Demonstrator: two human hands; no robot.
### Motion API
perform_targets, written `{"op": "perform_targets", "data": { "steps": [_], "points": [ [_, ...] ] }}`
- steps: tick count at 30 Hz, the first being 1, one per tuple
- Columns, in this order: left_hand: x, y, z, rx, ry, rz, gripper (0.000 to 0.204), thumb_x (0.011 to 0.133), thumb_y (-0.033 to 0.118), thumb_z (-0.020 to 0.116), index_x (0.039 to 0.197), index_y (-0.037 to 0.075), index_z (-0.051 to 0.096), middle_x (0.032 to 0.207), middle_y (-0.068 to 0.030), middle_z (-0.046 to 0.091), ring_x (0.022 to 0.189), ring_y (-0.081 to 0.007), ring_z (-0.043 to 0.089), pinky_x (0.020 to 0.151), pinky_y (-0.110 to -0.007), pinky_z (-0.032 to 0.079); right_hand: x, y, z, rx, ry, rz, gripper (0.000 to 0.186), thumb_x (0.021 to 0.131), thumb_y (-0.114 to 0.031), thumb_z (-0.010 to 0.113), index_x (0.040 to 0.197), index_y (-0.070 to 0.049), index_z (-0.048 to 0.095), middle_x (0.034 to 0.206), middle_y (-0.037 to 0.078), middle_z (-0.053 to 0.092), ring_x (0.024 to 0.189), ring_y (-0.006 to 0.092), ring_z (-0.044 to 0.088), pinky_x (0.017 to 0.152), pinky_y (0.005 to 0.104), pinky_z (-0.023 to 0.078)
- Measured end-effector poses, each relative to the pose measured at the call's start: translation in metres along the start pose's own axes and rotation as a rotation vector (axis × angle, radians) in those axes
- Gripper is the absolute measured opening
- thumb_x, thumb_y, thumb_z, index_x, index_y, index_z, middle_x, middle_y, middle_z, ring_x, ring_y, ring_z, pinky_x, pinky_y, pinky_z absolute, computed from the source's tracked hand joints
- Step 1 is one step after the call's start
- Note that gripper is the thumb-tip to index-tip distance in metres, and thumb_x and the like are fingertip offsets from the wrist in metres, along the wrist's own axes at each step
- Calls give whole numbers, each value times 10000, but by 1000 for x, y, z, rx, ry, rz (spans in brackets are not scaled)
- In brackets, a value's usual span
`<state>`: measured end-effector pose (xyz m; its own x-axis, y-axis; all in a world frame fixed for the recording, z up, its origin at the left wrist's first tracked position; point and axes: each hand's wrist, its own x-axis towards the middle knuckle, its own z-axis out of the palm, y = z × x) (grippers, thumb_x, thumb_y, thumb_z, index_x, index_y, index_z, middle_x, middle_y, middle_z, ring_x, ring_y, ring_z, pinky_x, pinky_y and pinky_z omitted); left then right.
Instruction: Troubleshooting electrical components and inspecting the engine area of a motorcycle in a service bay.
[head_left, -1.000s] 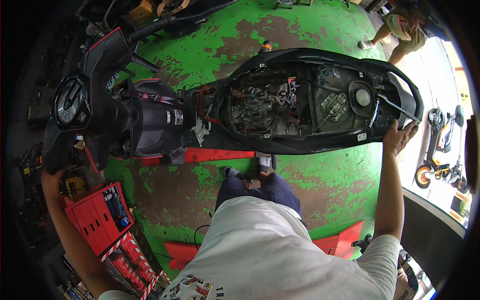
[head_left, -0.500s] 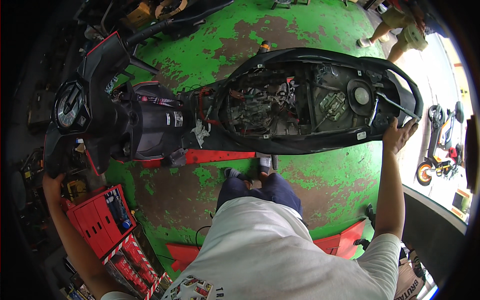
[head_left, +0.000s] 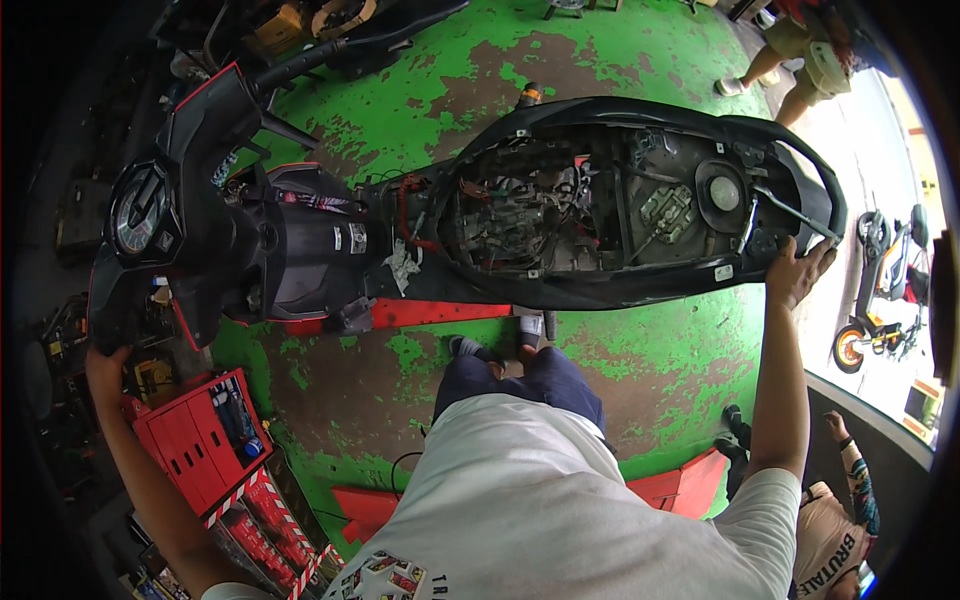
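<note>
A black motor scooter stands crosswise in front of me with its seat off, baring the engine parts inside the frame. At far left, my left hand is closed round the near end of the handlebar; its fingers are partly hidden. My right hand grips the near rear corner of the scooter's tail, fingers curled over the rim. Close to it, a silver metal bar lies slantwise across the tail. The round speedometer faces up by the handlebar.
A red tool cabinet stands at lower left. A red metal ramp lies beneath the scooter. One person is at upper right, another at lower right. An orange-wheeled motorbike stands outside. The green floor paint is worn.
At lower right, a person has come further into view, with an arm showing. The person at upper right has shifted slightly. My hands and the scooter stay almost still.
</note>
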<state>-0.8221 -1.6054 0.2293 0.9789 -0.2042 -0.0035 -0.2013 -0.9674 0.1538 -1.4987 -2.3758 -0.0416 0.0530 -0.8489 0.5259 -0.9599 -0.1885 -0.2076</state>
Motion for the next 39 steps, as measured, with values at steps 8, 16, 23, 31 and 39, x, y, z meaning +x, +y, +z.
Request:
{"op": "perform_targets", "data": {
  "steps": [8,16,23,31,39],
  "points": [
    [-1,2,1,44,42,10,478,717,174,737,1135,-39,645,883,-131,694,618,-220,592,603,-363,454,0,0,0,5,1,4,805,939,-298,647,1574,-15,240,1594,304,242,1475,442,279,1183,451,305],
    [-5,7,1,101,77,41,489,722,172,739,1149,-43,642,910,-138,700,631,-221,600,619,-366,464,1,2,2,10,2,5,805,935,-301,644,1570,-6,247,1595,310,235,1483,438,264,1193,448,287],
    [-7,14,-1,101,37,-16,516,724,192,746,1173,-41,647,925,-158,708,608,-232,608,620,-376,471,0,4,1,10,-11,0,811,940,-317,638,1567,11,242,1592,316,238,1486,437,258,1196,446,281],
    [-7,13,-1,145,68,24,528,716,197,747,1176,-42,651,953,-171,716,674,-251,649,662,-388,492,1,6,3,7,-2,-25,800,945,-320,627,1564,18,249,1586,320,250,1488,435,253,1195,443,283],
    [-6,14,-1,97,40,75,558,711,179,741,1209,-52,641,1154,-225,711,1069,-369,687,909,-414,509,1,7,4,23,6,-23,797,938,-312,629,1563,15,258,1592,309,253,1497,423,243,1204,445,268]
  ]
}}
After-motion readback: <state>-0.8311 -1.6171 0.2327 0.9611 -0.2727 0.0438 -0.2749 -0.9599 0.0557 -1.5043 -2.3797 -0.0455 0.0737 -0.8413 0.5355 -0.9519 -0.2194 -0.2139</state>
